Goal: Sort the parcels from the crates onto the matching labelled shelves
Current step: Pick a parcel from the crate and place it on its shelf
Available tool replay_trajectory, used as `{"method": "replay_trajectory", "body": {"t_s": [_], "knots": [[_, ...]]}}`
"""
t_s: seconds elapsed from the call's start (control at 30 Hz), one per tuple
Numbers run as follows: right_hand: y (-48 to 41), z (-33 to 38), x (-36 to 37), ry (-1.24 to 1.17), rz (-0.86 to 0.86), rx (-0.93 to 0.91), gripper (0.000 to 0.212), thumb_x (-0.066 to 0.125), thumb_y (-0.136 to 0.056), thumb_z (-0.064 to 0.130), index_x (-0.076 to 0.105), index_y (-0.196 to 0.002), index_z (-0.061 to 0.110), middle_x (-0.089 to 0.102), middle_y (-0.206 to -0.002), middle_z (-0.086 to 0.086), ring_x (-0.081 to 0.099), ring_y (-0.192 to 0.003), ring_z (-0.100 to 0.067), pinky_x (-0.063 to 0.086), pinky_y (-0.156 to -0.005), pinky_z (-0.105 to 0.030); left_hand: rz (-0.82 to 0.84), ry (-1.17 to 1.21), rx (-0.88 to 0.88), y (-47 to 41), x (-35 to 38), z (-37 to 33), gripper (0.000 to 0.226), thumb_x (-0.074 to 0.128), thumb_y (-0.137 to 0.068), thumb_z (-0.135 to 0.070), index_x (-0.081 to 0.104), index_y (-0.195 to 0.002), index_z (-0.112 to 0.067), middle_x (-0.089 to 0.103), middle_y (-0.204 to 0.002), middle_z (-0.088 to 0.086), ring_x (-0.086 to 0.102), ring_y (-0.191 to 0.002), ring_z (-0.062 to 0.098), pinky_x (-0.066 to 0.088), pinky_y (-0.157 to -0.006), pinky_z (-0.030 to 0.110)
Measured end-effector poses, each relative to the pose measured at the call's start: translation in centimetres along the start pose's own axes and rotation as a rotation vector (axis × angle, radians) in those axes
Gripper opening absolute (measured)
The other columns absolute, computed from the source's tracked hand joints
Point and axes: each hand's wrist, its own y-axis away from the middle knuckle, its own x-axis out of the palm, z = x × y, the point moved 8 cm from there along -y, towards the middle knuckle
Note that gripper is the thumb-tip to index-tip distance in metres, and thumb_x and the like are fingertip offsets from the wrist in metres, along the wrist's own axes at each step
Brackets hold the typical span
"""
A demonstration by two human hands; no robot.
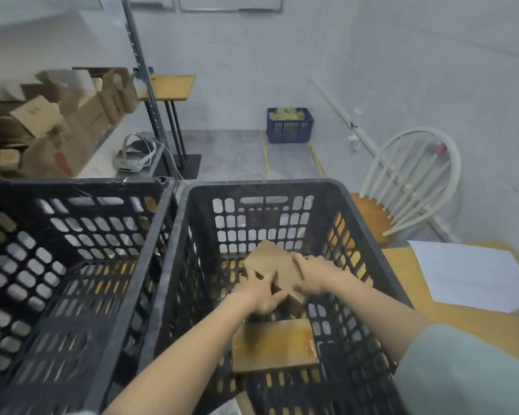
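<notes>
With the flat parcel (274,344) lying nearest in the right crate (372,232), your left hand (262,295) and right hand (313,277) both clasped the tilted brown parcel (268,260) beyond it, which you needed to lift level and clear before turning toward the shelf (99,158).

Storeroom: plastic crates (261,184), cardboard boxes (36,115), shelving (151,100).

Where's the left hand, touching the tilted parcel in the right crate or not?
Touching. Head view shows the left hand gripping the near side of the tilted parcel with no gap; the right hand grips its other edge.
</notes>
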Motion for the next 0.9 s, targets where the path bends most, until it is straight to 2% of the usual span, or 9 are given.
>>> {"method": "replay_trajectory", "body": {"t_s": [0.1,0.17,0.27,0.33,0.4,0.53,0.7,0.77,0.9], "knots": [[0.0,0.1,1.0,-0.060,0.051,0.018,0.082,0.056,-0.091,0.037,0.006,-0.154,0.022,0.026,-0.151,-0.016,0.030,-0.136,-0.038,0.032,-0.109,-0.047,0.024,0.063,-0.011,0.0,0.3,-0.2,0.076,0.035,-0.099,-0.056,-0.007,-0.156,-0.028,-0.035,-0.152,0.025,0.024,-0.142,0.047,0.024,-0.119,0.047],[0.0,0.2,1.3,-0.088,0.047,0.026,0.084,0.058,-0.090,0.035,0.006,-0.154,0.021,0.020,-0.153,-0.017,0.028,-0.138,-0.038,0.031,-0.111,-0.047,0.061,0.092,-0.036,-0.2,1.0,0.1,0.080,0.037,-0.098,-0.057,-0.010,-0.156,-0.026,-0.028,-0.155,0.027,0.026,-0.142,0.046,0.025,-0.119,0.045],[0.1,0.9,1.8,-0.144,0.045,0.007,0.086,0.060,-0.088,0.033,0.007,-0.154,0.021,0.017,-0.152,-0.020,0.028,-0.137,-0.040,0.033,-0.111,-0.045,0.074,0.224,-0.031,-0.6,1.8,0.0,0.090,0.047,-0.093,-0.057,-0.008,-0.156,-0.023,0.007,-0.160,0.025,0.037,-0.137,0.038,0.032,-0.115,0.045],[0.4,1.3,1.9,-0.186,0.050,0.011,0.086,0.061,-0.088,0.031,0.008,-0.154,0.021,0.014,-0.153,-0.020,0.032,-0.135,-0.042,0.038,-0.107,-0.043,0.042,0.295,0.009,-0.6,1.6,-0.5,0.092,0.055,-0.091,-0.051,-0.002,-0.156,-0.021,0.028,-0.154,0.021,0.042,-0.133,0.034,0.037,-0.111,0.042],[0.9,1.4,1.1,-0.225,0.029,0.012,0.081,0.060,-0.089,0.027,0.010,-0.154,0.020,0.015,-0.151,-0.020,0.043,-0.127,-0.039,0.043,-0.098,-0.037,0.002,0.329,0.034,-0.4,0.9,-0.8,0.093,0.060,-0.089,-0.048,0.003,-0.156,-0.020,0.037,-0.147,0.017,0.046,-0.128,0.031,0.041,-0.107,0.039],[2.2,0.8,-3.3,-0.377,-0.158,-0.021,0.069,0.057,-0.093,0.025,0.021,-0.152,0.018,0.031,-0.139,-0.014,0.055,-0.110,-0.029,0.044,-0.086,-0.031,-0.121,0.316,0.088,1.0,-2.5,-1.3,0.097,0.063,-0.089,-0.045,-0.001,-0.157,-0.019,0.025,-0.151,0.014,0.041,-0.131,0.029,0.041,-0.104,0.035],[5.2,1.2,-5.9,-0.515,-0.331,-0.066,0.073,0.055,-0.096,0.029,0.010,-0.154,0.020,0.031,-0.144,-0.011,0.052,-0.116,-0.026,0.040,-0.081,-0.029,-0.309,0.227,0.176,4.5,-6.5,-2.7,0.092,0.059,-0.091,-0.048,0.001,-0.157,-0.022,0.004,-0.162,0.014,0.037,-0.138,0.031,0.038,-0.111,0.039],[6.4,1.9,-6.0,-0.528,-0.354,-0.092,0.074,0.052,-0.097,0.033,0.007,-0.154,0.020,0.033,-0.146,-0.010,0.047,-0.124,-0.025,0.040,-0.086,-0.031,-0.364,0.214,0.213,5.9,-7.4,-3.2,0.089,0.058,-0.091,-0.051,0.003,-0.157,-0.024,-0.001,-0.163,0.012,0.035,-0.140,0.031,0.037,-0.111,0.038],[8.7,2.3,-7.2,-0.543,-0.440,-0.127,0.076,0.052,-0.097,0.038,0.007,-0.155,0.021,0.032,-0.149,-0.007,0.041,-0.133,-0.024,0.038,-0.104,-0.036,-0.489,0.216,0.275,9.0,-8.9,-3.4,0.085,0.059,-0.092,-0.050,0.008,-0.157,-0.027,0.002,-0.163,0.006,0.031,-0.143,0.026,0.032,-0.113,0.036]]}}
